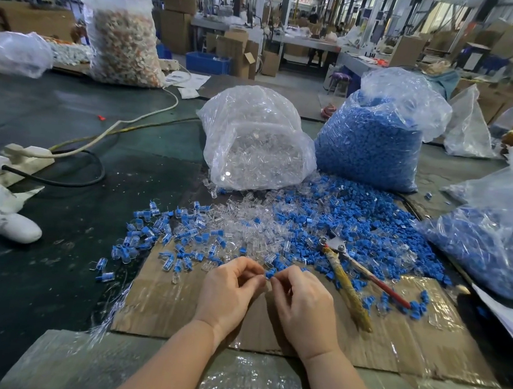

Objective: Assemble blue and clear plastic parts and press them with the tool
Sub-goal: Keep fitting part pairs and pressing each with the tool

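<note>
While left hand (228,288) pinches clear part (262,277), right hand (301,299) pinches blue part (270,272), still mating above cardboard (175,305). Pliers (348,266) idle beside, pressing not done. Small assembled pile (157,232) left, huge loose heap (324,223) remaining.

From my feed I see a large factory hall behind the desk (68,119), whose dark green top reflects pale light. Stacked cardboard boxes (178,14) stand on the far left beside a pillar (259,12). A blue plastic crate (207,63) sits on the grey floor (291,81) near more open cartons. Long grey workbenches (307,44) run across the middle distance, with a stool (341,83) in front of one. Further back I can make out people at work, too blurred to tell more. Daylight comes in bright at the far end. More brown boxes (508,40) pile up on the right.
</note>
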{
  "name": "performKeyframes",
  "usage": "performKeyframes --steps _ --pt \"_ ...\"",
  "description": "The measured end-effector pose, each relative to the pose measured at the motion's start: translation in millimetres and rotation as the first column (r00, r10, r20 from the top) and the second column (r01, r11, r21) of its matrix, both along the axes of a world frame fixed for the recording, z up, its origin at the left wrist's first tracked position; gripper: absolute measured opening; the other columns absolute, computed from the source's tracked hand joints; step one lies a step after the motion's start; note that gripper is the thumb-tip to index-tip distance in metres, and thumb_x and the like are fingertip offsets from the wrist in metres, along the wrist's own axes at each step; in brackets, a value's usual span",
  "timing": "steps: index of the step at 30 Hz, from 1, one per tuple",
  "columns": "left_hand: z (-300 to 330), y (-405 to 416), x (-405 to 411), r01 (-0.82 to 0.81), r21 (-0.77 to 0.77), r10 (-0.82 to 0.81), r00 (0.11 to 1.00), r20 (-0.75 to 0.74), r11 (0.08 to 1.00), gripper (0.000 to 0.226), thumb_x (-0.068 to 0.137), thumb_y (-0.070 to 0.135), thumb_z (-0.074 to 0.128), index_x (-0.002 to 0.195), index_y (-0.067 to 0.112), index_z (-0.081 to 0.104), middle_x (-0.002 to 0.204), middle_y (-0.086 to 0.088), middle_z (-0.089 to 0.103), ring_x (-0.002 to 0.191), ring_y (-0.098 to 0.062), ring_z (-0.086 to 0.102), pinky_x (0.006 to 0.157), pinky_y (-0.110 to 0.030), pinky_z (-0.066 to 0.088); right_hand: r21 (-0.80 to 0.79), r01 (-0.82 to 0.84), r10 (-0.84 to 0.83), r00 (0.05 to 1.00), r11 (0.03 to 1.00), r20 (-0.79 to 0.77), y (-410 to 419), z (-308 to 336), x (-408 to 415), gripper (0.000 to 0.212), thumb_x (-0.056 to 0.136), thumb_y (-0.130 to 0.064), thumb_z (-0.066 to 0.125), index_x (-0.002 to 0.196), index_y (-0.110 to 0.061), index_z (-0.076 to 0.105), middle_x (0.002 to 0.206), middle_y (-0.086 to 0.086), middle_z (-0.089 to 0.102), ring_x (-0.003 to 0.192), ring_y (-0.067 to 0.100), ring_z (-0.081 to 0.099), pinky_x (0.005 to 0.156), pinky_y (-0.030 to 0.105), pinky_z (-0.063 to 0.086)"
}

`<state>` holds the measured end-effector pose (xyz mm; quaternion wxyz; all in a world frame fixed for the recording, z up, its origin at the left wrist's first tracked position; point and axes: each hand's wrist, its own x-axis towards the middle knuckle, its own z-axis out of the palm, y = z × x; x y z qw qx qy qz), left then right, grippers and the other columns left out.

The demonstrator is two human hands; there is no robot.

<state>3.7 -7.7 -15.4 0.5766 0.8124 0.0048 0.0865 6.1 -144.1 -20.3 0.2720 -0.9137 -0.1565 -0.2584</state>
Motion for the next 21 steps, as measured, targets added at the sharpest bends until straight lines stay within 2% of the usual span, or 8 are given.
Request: performKeyframes --steps 4,8,12,16,19,21 --pt "0.2 0.2 -0.6 0.042 -0.037 -0.043 0.999 -0.024 0.998 0.024 0.081 0.008 0.068 0.075 0.031 0.064 0.070 0.010 0.069 0.069 0.002 0.064 0.070 -0.015 0.052 -0.059 0.004 -0.002 1.000 0.998 0.022 0.4 -1.3 0.8 0.020 0.074 -0.013 0.077 0.068 -0.014 0.058 0.060 -0.002 0.057 0.057 0.020 0.056 0.051 0.026 0.041" --pt "1.1 0.4 -0.6 0.055 -0.019 -0.055 0.998 -0.019 0.998 0.023 0.082 0.008 0.067 0.076 0.030 0.064 0.074 0.009 0.068 0.070 0.003 0.063 0.069 -0.011 0.050 -0.047 -0.007 0.008 1.000 0.999 0.019 -0.2 -2.1 1.0 0.018 0.074 -0.013 0.077 0.069 -0.014 0.060 0.061 -0.001 0.059 0.058 0.020 0.057 0.051 0.027 0.043" --pt "1.4 0.3 0.0 0.040 0.007 -0.040 0.999 0.002 0.999 0.020 0.085 0.008 0.063 0.081 0.028 0.063 0.077 0.010 0.067 0.073 0.006 0.060 0.065 -0.006 0.046 -0.016 -0.035 0.036 0.999 0.999 0.023 -1.3 -1.6 -0.6 0.009 0.079 -0.020 0.071 0.079 -0.014 0.065 0.070 -0.003 0.063 0.066 0.018 0.058 0.060 0.025 0.042" --pt "2.2 0.4 0.1 0.043 -0.025 -0.043 0.999 -0.011 0.999 0.021 0.087 0.007 0.061 0.083 0.027 0.062 0.077 0.010 0.066 0.073 0.008 0.060 0.064 -0.005 0.046 -0.001 -0.074 0.074 0.997 0.997 0.035 -2.2 0.6 -2.1 0.019 0.078 -0.019 0.066 0.096 -0.013 0.067 0.084 -0.003 0.064 0.077 0.017 0.059 0.071 0.025 0.047" --pt "2.5 0.5 0.2 0.040 -0.015 -0.040 0.999 -0.011 0.999 0.022 0.087 0.007 0.061 0.082 0.029 0.062 0.077 0.009 0.067 0.073 0.006 0.061 0.066 -0.006 0.046 0.010 -0.105 0.105 0.994 0.994 0.023 -2.2 3.5 -2.9 0.024 0.076 -0.015 0.067 0.100 -0.014 0.069 0.085 -0.002 0.062 0.078 0.020 0.060 0.068 0.031 0.053" --pt "2.6 0.5 0.2 0.041 -0.007 -0.041 0.999 -0.012 0.999 0.022 0.087 0.007 0.061 0.081 0.029 0.063 0.076 0.008 0.067 0.073 0.005 0.061 0.066 -0.007 0.047 0.006 -0.113 0.113 0.993 0.994 0.030 -1.7 6.4 -3.2 0.024 0.081 -0.026 0.056 0.097 -0.015 0.071 0.084 -0.002 0.062 0.077 0.019 0.061 0.066 0.030 0.054"
